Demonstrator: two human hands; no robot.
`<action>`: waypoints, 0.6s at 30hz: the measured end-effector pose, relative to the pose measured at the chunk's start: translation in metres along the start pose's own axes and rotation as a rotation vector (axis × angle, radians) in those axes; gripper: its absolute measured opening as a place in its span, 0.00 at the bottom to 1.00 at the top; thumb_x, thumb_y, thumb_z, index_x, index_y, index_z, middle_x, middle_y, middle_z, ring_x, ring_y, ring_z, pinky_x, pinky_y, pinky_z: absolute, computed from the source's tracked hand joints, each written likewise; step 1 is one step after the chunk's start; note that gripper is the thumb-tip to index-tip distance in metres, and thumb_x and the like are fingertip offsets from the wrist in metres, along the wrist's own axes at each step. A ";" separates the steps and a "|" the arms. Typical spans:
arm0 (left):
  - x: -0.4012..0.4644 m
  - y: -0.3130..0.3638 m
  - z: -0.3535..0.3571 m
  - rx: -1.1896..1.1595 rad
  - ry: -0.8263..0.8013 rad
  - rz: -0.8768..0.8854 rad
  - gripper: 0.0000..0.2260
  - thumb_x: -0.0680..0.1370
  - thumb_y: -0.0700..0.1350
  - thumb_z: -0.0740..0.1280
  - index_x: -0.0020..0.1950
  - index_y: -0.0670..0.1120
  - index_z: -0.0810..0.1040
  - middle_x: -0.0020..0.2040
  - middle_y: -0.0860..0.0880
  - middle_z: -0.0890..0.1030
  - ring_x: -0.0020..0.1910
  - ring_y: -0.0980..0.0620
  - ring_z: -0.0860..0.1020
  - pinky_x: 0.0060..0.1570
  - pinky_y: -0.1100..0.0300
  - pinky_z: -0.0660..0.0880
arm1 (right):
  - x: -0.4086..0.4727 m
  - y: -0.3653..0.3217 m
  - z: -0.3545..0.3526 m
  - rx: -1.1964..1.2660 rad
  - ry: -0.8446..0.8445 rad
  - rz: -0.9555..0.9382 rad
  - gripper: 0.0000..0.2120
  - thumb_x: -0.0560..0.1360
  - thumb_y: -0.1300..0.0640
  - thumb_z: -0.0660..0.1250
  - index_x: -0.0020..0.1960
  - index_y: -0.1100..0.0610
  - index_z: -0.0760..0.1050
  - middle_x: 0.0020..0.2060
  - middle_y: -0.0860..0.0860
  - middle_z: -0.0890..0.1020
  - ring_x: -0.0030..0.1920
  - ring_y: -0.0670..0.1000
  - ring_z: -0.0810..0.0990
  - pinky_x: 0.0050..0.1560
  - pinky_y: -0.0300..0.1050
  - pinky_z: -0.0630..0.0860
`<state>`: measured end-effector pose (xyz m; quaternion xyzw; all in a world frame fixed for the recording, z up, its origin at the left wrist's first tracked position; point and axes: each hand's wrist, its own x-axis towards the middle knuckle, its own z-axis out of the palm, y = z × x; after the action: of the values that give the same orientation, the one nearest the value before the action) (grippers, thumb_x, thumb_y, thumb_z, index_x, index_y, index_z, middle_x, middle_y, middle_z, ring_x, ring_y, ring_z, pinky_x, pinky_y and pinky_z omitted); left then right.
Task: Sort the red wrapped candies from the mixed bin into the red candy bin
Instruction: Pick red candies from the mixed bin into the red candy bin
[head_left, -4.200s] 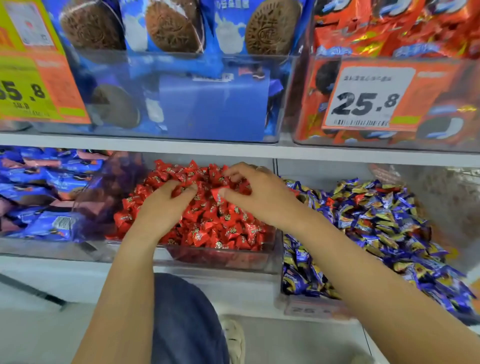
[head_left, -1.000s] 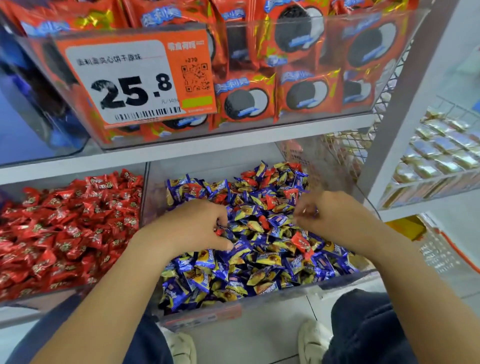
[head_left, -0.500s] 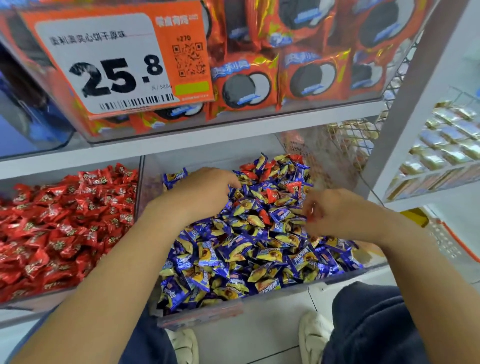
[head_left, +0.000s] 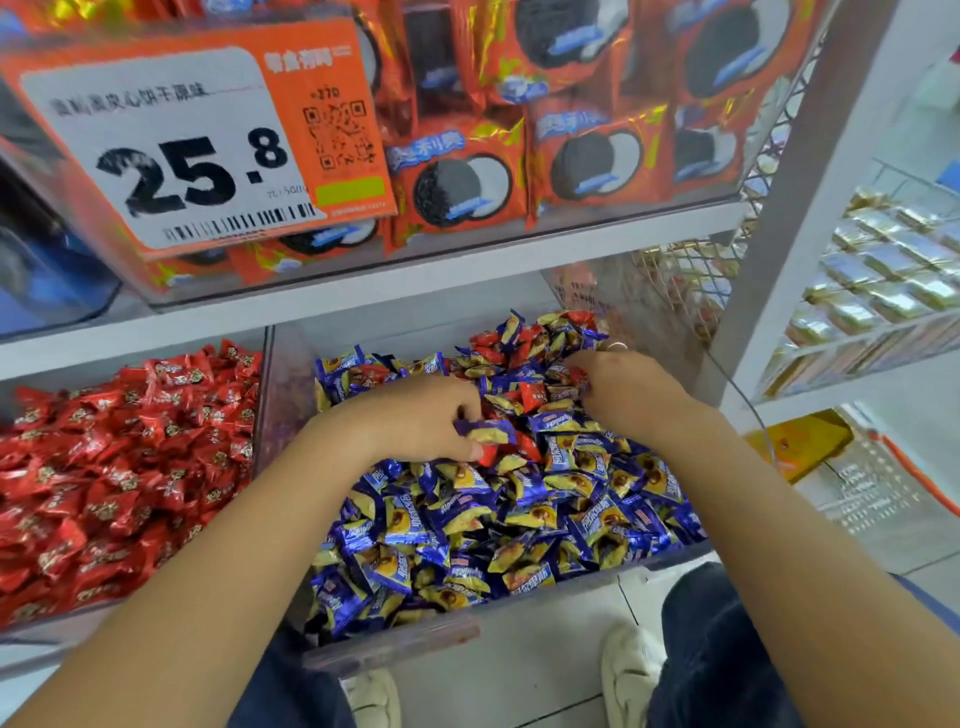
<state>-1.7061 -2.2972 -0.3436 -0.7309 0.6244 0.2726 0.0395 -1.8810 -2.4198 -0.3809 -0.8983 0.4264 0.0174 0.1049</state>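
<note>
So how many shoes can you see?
2. The left shoe is at the bottom edge, under the mixed bin. The right shoe is further right, next to a dark trouser leg. Both are partly hidden.

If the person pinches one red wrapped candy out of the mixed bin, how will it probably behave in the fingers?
The red wrapped candy is small beside the right hand, so it is probably light. Its wrapper looks glossy and crinkled, so it may slip or crumple when pinched. It lies loose among blue and yellow candies, so neighbours will likely shift.
</note>
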 end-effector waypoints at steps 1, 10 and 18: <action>-0.003 -0.002 0.000 -0.016 0.054 -0.015 0.15 0.76 0.54 0.68 0.61 0.50 0.75 0.55 0.52 0.77 0.52 0.51 0.77 0.53 0.54 0.74 | 0.001 0.000 0.001 0.004 -0.018 -0.003 0.21 0.75 0.65 0.60 0.67 0.54 0.70 0.57 0.60 0.73 0.51 0.62 0.78 0.50 0.54 0.77; -0.011 -0.007 -0.003 0.233 0.432 -0.265 0.20 0.78 0.62 0.59 0.65 0.51 0.71 0.62 0.49 0.74 0.58 0.46 0.75 0.44 0.54 0.71 | -0.004 0.006 -0.011 0.092 0.058 0.046 0.09 0.73 0.53 0.71 0.41 0.59 0.78 0.40 0.55 0.80 0.44 0.56 0.79 0.43 0.46 0.75; 0.010 0.016 0.012 0.157 0.153 -0.036 0.19 0.78 0.52 0.66 0.68 0.53 0.72 0.63 0.50 0.75 0.61 0.48 0.73 0.51 0.55 0.70 | -0.002 0.014 0.002 -0.046 0.031 0.022 0.04 0.72 0.63 0.67 0.46 0.59 0.78 0.42 0.56 0.80 0.42 0.57 0.79 0.42 0.51 0.80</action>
<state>-1.7247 -2.3050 -0.3540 -0.7553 0.6318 0.1654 0.0540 -1.8926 -2.4266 -0.3855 -0.8958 0.4375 0.0143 0.0771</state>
